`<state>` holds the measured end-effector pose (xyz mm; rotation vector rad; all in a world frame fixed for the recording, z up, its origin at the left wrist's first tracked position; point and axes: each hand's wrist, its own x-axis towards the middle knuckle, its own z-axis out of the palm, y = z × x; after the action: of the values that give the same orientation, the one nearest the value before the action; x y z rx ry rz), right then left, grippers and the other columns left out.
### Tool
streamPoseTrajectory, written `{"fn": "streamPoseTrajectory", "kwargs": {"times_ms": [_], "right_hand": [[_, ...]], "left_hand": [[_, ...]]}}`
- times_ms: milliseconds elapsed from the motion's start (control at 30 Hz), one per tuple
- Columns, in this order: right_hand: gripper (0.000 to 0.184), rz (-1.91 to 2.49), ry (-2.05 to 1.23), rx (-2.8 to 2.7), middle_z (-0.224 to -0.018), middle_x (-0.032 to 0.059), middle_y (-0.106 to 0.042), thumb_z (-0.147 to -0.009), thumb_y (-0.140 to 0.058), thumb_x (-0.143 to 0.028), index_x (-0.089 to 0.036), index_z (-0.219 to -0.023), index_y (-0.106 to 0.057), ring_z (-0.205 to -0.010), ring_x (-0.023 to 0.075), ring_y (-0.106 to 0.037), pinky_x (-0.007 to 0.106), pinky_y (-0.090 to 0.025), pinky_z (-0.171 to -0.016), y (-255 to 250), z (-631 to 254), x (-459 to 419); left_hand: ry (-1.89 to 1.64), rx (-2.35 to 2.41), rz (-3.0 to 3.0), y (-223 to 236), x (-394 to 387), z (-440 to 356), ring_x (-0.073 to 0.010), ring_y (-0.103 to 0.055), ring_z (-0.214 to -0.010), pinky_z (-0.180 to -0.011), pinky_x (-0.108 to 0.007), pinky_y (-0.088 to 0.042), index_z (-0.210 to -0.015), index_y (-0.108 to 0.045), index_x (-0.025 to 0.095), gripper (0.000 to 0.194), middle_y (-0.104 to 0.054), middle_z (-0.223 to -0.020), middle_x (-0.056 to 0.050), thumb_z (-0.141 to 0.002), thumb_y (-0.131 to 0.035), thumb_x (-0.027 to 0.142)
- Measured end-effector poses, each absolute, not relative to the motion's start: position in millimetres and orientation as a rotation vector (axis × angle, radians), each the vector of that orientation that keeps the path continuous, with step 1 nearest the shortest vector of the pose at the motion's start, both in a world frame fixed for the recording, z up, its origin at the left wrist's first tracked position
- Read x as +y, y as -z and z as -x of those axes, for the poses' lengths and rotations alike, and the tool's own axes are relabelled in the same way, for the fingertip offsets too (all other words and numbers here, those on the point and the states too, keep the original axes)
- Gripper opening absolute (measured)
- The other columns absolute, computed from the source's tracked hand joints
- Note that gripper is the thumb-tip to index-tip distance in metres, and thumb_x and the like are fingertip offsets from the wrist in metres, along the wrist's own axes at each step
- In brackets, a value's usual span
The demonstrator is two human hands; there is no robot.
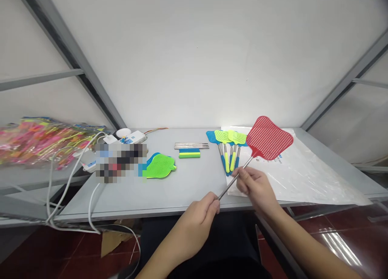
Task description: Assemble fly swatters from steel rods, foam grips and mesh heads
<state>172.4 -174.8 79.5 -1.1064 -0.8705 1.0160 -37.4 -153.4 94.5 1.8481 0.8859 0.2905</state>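
Note:
A red fly swatter (270, 138) with a metal rod is held slantwise above the front of the table, its perforated head up and to the right. My left hand (201, 214) is closed round the lower end of the rod and hides the handle. Higher up, my right hand (254, 186) pinches the rod between thumb and fingers. Just behind the right hand lie several assembled blue and yellow fly swatters (230, 138), handles toward me. To their left rest several metal rods (192, 145) and a few blue, yellow and green handle grips (189, 153).
Loose green, yellow and blue swatter heads (160, 165) lie left of centre on the grey table (127, 198). A white plastic bag (303, 178) covers the right side. Power strips (135, 137) and white cables (72, 174) crowd the left end, beside a pile of colourful wrapped goods (39, 141).

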Motion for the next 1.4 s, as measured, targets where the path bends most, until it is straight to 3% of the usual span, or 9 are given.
{"fn": "streamPoseTrajectory", "kwargs": {"times_ms": [167,367,633,1033,1167,1267,1400], "right_hand": [[0.024,0.98,-0.78,-0.669,-0.047,-0.0076,-0.035,-0.085,-0.068,-0.04,-0.017,-0.078,-0.066,-0.047,0.0067,-0.028,0.023,-0.027,-0.048,-101.0,-201.6,-163.2],[0.031,1.069,-1.075,-0.806,-0.046,-0.0069,-0.039,-0.092,-0.054,-0.049,-0.02,-0.086,-0.063,-0.044,0.0082,-0.029,0.025,-0.023,-0.045,-77.8,-156.2,-197.8],[0.023,1.025,-0.877,-0.798,-0.044,-0.0067,-0.035,-0.09,-0.062,-0.038,-0.016,-0.086,-0.069,-0.048,0.0082,-0.028,0.028,-0.02,-0.051,-98.7,-183.7,-208.0],[0.02,0.978,-0.689,-0.689,-0.046,-0.0065,-0.036,-0.087,-0.065,-0.036,-0.017,-0.082,-0.068,-0.048,0.0078,-0.03,0.025,-0.029,-0.052,-119.3,-193.1,-229.1],[0.022,0.975,-0.9,-0.742,-0.053,-0.0047,-0.047,-0.087,-0.064,-0.043,-0.021,-0.086,-0.065,-0.047,0.0083,-0.035,0.025,-0.029,-0.049,-100.0,-156.8,-228.7],[0.03,0.981,-1.107,-0.882,-0.051,-0.0044,-0.044,-0.092,-0.055,-0.048,-0.02,-0.081,-0.063,-0.047,0.009,-0.034,0.026,-0.027,-0.048,-87.8,-132.7,-229.9],[0.027,0.961,-1.037,-0.83,-0.05,-0.0065,-0.035,-0.089,-0.062,-0.044,-0.018,-0.08,-0.064,-0.048,0.0074,-0.031,0.024,-0.025,-0.048,-94.7,-153.1,-231.0]], "left_hand": [[-0.242,0.932,-2.031,-103.5,-161.8,53.8,-0.0144,-0.044,-0.064,-0.059,-0.028,-0.026,-0.081,-0.041,0.024,0.035,-0.049,-0.068,0.005,-0.102,-0.025,0.047],[-0.234,0.913,-2.096,-107.5,-171.4,55.8,-0.0145,-0.048,-0.066,-0.061,-0.027,-0.028,-0.082,-0.042,0.024,0.033,-0.052,-0.071,0.005,-0.102,-0.024,0.043],[-0.148,1.026,-2.245,-117.6,-183.1,88.1,-0.0164,-0.051,-0.072,-0.063,-0.027,-0.03,-0.089,-0.049,0.025,0.03,-0.055,-0.077,0.003,-0.102,-0.027,0.042],[-0.136,1.07,-2.394,-122.3,-206.8,107.5,-0.0173,-0.053,-0.066,-0.058,-0.028,-0.025,-0.086,-0.044,0.025,0.028,-0.056,-0.073,0.003,-0.102,-0.029,0.043],[-0.18,1.077,-2.444,-120.4,-208.6,102.3,-0.0185,-0.055,-0.066,-0.057,-0.028,-0.025,-0.088,-0.044,0.024,0.027,-0.058,-0.072,0.003,-0.103,-0.029,0.04],[-0.176,1.081,-2.48,-117.4,-208.6,100.2,-0.0198,-0.059,-0.067,-0.057,-0.028,-0.025,-0.089,-0.045,0.024,0.025,-0.061,-0.074,0.002,-0.102,-0.031,0.04],[-0.148,1.136,-2.546,-113.4,-205.0,110.5,-0.0198,-0.058,-0.065,-0.056,-0.028,-0.024,-0.084,-0.042,0.024,0.03,-0.06,-0.071,0.002,-0.103,-0.028,0.042]]}}
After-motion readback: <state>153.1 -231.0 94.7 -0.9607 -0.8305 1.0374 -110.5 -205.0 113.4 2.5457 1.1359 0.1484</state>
